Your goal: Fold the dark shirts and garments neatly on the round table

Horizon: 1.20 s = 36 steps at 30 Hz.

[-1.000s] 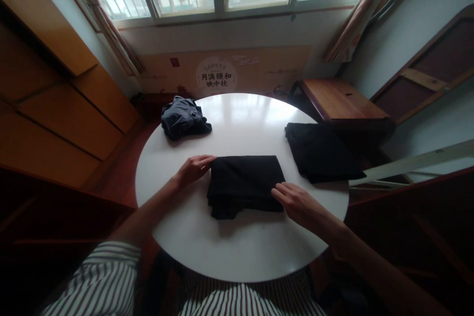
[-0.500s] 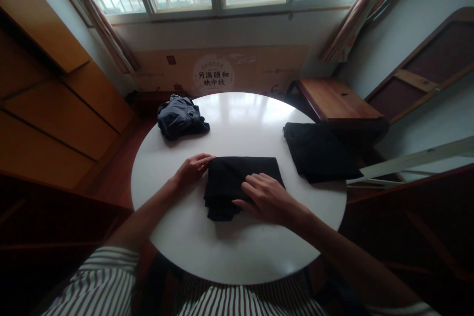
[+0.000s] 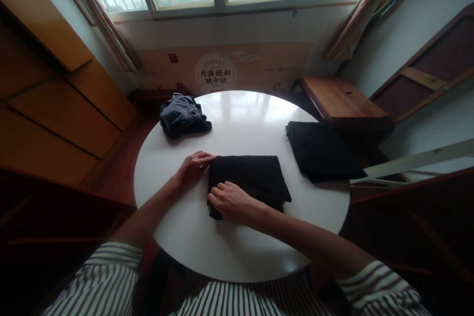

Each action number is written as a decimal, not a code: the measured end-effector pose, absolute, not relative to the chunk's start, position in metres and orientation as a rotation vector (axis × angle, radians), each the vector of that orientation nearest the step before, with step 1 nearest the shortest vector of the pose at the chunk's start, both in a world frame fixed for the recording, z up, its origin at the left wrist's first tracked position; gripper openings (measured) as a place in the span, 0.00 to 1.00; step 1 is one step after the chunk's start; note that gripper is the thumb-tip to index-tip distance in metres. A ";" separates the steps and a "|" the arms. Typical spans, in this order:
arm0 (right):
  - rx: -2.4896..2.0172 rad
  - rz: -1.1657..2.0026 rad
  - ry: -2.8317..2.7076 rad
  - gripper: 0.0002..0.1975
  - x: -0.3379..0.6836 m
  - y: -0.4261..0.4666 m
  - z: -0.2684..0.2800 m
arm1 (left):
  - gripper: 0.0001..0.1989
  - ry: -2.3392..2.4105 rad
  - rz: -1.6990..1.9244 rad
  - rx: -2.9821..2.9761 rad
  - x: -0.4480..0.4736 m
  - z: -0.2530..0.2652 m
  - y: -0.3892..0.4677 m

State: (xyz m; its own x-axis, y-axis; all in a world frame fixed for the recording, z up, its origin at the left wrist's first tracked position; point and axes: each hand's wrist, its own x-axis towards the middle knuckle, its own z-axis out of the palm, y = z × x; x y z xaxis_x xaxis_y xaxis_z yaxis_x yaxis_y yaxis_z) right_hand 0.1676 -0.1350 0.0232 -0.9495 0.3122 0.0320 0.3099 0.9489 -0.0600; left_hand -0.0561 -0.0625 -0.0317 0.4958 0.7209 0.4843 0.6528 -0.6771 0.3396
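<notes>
A folded black garment (image 3: 252, 175) lies in front of me on the round white table (image 3: 240, 252). My left hand (image 3: 195, 165) is at its far left corner, fingers pressed together with the tips on the fabric. Curled over the near left corner is my right hand (image 3: 231, 201), its fingers closed on the cloth; the thumb is mostly hidden. Below the top layer, further folds of the same fabric stick out at the near edge.
A crumpled dark blue-grey garment (image 3: 185, 116) sits at the table's far left. Another folded black garment (image 3: 322, 150) lies at the right, overhanging the table edge. Beyond it stands a wooden stool-like table (image 3: 344, 98). Wooden cabinets (image 3: 66, 103) line the left side.
My right hand has moved left across the black garment, from its right half to the near left corner. My left hand stays at the far left corner.
</notes>
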 end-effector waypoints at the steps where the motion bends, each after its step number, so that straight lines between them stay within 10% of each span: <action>1: -0.503 0.076 -3.054 0.06 0.167 -0.137 0.022 | 0.16 1.204 0.928 2.617 -0.056 -0.032 -0.062; 28: -1.224 0.549 -2.693 0.30 0.254 -0.022 0.021 | 0.37 1.125 0.197 2.913 0.020 -0.001 -0.177; 36: -1.093 1.207 -2.878 0.39 0.226 0.009 0.063 | 0.21 1.031 0.276 3.062 0.026 -0.005 -0.186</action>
